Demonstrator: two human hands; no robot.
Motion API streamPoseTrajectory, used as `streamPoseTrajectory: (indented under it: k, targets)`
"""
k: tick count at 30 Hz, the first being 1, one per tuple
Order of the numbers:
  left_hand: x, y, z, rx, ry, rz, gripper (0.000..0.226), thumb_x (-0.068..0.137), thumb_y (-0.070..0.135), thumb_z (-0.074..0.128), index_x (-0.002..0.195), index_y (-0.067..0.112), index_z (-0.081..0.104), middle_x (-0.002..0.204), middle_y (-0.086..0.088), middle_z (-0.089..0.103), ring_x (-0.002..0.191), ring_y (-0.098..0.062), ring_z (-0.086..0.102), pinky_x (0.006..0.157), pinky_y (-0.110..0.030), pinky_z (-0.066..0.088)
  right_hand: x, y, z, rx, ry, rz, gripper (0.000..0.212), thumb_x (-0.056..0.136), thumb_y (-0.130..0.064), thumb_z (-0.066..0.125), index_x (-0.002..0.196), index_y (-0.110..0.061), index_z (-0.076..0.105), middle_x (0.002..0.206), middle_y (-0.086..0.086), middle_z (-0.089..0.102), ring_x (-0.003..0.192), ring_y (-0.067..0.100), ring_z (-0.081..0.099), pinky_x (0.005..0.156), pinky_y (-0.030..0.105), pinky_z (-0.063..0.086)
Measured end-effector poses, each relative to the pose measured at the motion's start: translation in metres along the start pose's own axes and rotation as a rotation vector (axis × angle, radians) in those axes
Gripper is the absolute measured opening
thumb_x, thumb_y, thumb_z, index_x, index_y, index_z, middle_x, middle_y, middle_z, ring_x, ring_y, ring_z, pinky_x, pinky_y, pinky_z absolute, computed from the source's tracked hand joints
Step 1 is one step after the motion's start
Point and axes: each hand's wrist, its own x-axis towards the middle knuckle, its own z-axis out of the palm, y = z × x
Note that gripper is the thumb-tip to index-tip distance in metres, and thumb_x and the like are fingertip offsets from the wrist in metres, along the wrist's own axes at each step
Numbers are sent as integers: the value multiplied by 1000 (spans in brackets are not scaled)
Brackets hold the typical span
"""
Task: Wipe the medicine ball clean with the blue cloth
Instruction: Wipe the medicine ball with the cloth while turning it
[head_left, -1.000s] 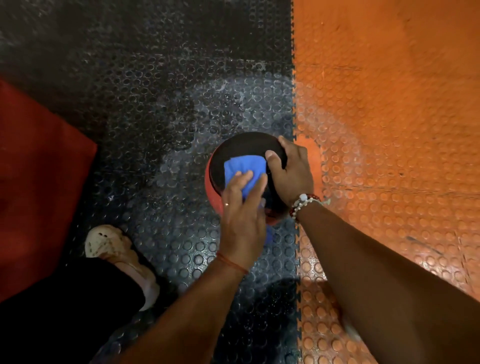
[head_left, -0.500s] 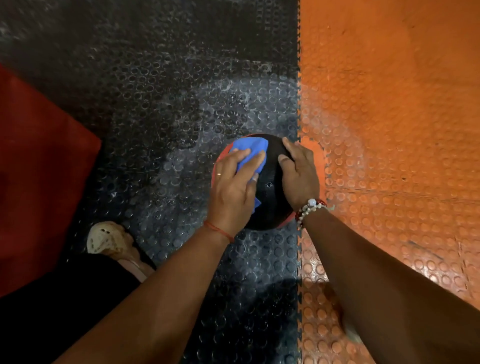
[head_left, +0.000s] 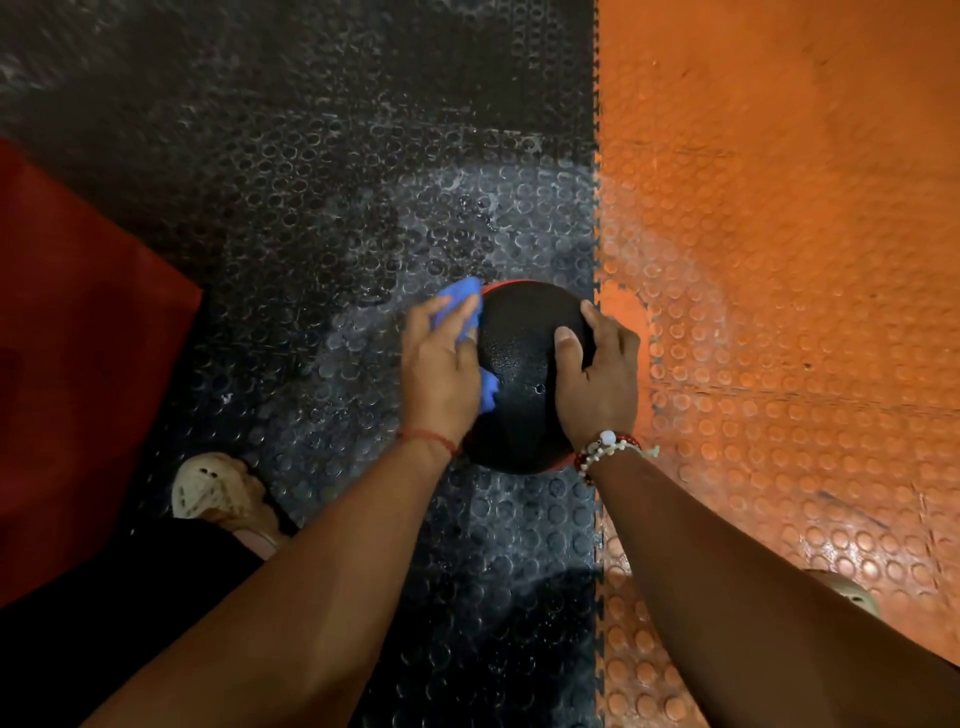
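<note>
The medicine ball, black with a red rim, rests on the studded floor at the seam between black and orange tiles. My left hand presses the blue cloth against the ball's left side; the cloth sticks out above my fingers and below my palm. On the ball's right side, my right hand grips it, thumb on top. Much of the cloth is hidden under my left hand.
A dark red mat lies at the left. My left foot in a pale shoe stands near it, and my right shoe shows at the lower right. Black studded tiles meet orange ones.
My left hand has slid the cloth from the top of the ball down to its left side. The right hand keeps its hold on the ball.
</note>
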Motion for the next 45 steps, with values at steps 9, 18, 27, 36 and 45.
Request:
streamPoseTrajectory:
  k: [9,18,27,36,45]
  targets:
    - [21,17,5,107,-246,301,36,93,-1,48,126,4,62,129,-18,52,121,-24,47,102,-3,23,1,3,-4,31,-7,1,65,77,-61,32,134,-31,45,138,5,39,124,22,45,99,42,42]
    - [24,28,-3,99,-293,239,37,95,-3,47,127,6,62,132,-8,47,116,-17,53,99,-9,38,-6,10,-5,24,17,-84,59,82,-53,38,132,-24,49,133,9,43,122,24,47,98,44,43]
    - [67,18,7,184,-493,192,33,98,3,48,126,7,63,130,-13,49,122,-27,49,99,-13,28,-28,27,-18,55,-34,-161,58,86,-48,38,136,-18,43,137,11,36,128,19,37,100,24,30]
    - [38,39,0,235,-594,568,35,92,-4,53,124,2,64,123,-18,54,115,-36,50,102,-37,41,-31,23,-18,10,-102,-201,69,84,-46,39,140,-5,33,141,14,34,134,22,30,110,37,29]
    - [54,26,-4,280,-460,100,30,98,5,47,120,8,67,122,-11,52,110,-22,52,97,-13,34,-45,28,-26,-12,-174,-239,72,82,-44,40,140,-3,30,145,16,30,139,25,23,113,47,24]
